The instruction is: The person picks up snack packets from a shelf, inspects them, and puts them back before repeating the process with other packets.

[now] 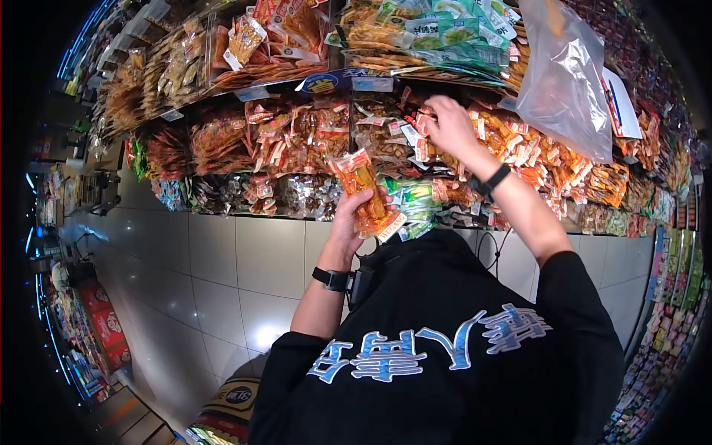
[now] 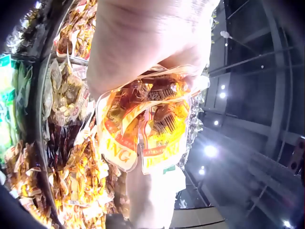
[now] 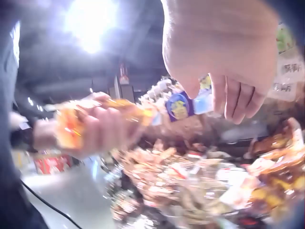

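Note:
In the head view the left hand (image 1: 348, 221) grips orange snack packets (image 1: 359, 185) with red and white ends, held in front of the shelf. The left wrist view shows at least two clear-windowed packets (image 2: 164, 129) under the left hand (image 2: 147, 40), fingers curled round them. Above the bins of small packets (image 1: 512, 137), the right hand (image 1: 454, 130) reaches over the middle row. Seen in the right wrist view, the right hand (image 3: 221, 57) hangs with fingers loosely extended downward and nothing visible in them, above blurred packets (image 3: 190, 186).
Green and white packets (image 1: 475, 33) fill an upper bin. A clear plastic bag (image 1: 567, 89) hangs at the upper right beside a white notepad (image 1: 621, 104) with a pen. Grey floor tiles (image 1: 215, 259) lie below the shelf; red boxes (image 1: 107, 326) stand at the left.

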Motion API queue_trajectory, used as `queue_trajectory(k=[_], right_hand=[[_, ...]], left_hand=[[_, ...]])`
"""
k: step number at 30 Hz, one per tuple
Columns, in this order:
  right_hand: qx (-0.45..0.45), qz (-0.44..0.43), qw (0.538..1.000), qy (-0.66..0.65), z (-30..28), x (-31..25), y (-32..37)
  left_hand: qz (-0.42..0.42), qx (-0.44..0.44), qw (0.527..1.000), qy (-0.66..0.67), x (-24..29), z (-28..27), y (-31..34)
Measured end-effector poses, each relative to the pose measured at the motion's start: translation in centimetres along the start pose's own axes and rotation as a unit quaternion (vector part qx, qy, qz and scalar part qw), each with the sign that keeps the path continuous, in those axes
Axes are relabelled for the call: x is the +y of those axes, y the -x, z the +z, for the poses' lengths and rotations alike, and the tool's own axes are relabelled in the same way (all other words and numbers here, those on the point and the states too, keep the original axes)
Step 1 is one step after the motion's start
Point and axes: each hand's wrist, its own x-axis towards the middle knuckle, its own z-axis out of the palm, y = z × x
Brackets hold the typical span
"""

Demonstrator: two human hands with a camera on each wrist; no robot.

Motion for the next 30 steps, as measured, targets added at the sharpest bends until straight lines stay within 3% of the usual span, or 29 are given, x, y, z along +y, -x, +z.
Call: queue_trajectory(k=[2,4,10,13,17,20,21,25,30], right_hand=[[-0.035,-0.023,0.993,0.113,0.8,2.2,-1.5],[-0.11,0.007,0.981,0.159,1.4,2.7,-2.5],[-0.208,0.066,0.954,0.205,3.1,2.7,-3.8],[-0.093,-0.004,0.982,0.167,2.9,3.2,-3.0],[-0.016,-0.035,0.991,0.126,0.7,2.7,-1.8],[-0.035,-0.11,0.986,0.119,-1.6,2.3,-0.6],[-0.104,-0.084,0.981,0.14,-2.2,2.1,0.1],[-0.233,0.007,0.955,0.185,-1.6,3.6,2.4],[-0.199,-0.019,0.965,0.169,-0.5,3.9,4.1]], left_hand=[[-0.006,0.001,1.0,-0.005,-0.1,0.0,0.4],[-0.013,0.004,1.0,-0.016,-0.2,0.2,0.9],[-0.003,0.005,1.0,-0.029,-0.5,-0.2,1.8],[0.02,0.008,0.999,-0.025,0.2,-0.1,2.7],[0.021,-0.006,0.999,-0.023,0.4,-0.7,2.9],[0.014,-0.007,0.999,-0.034,0.3,-0.6,3.0],[0.009,-0.008,0.999,-0.034,0.3,-0.6,3.0],[-0.008,-0.012,0.999,-0.038,0.1,-0.2,2.9],[-0.016,-0.011,0.999,-0.046,0.0,-0.2,2.8]])
